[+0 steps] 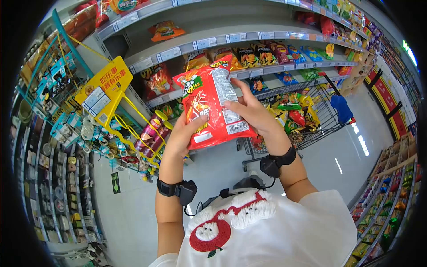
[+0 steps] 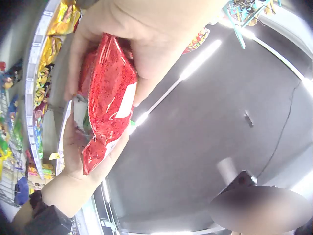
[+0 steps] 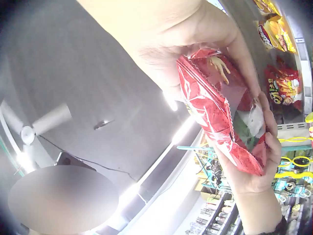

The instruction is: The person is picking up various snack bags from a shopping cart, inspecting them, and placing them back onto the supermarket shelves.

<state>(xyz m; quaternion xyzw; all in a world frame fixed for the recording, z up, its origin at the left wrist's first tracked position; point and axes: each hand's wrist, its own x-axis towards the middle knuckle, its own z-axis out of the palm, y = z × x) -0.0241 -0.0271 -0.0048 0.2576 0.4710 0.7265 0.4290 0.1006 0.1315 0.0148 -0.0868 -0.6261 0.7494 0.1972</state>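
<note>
A red snack bag (image 1: 202, 100) with printed panels and a barcode is held up between both hands in the head view. My left hand (image 1: 180, 135) grips its left lower side, thumb lying over the front. On the opposite side my right hand (image 1: 255, 111) holds the edge, with its thumb across the white text panel. The left wrist view shows the red bag (image 2: 112, 88) end-on between both hands, its crimped seam running along it. From the right wrist, the bag (image 3: 205, 103) again appears between curled fingers and thumb. Parts of the fingers are hidden behind it.
Shelves ahead carry bagged snacks, including an orange-red bag (image 1: 167, 31) on an upper shelf. A wire shopping cart (image 1: 318, 135) with several colourful packages stands to the right, a blue item (image 1: 341, 109) hanging at its end. A yellow sign (image 1: 104, 91) and hanging goods are at left.
</note>
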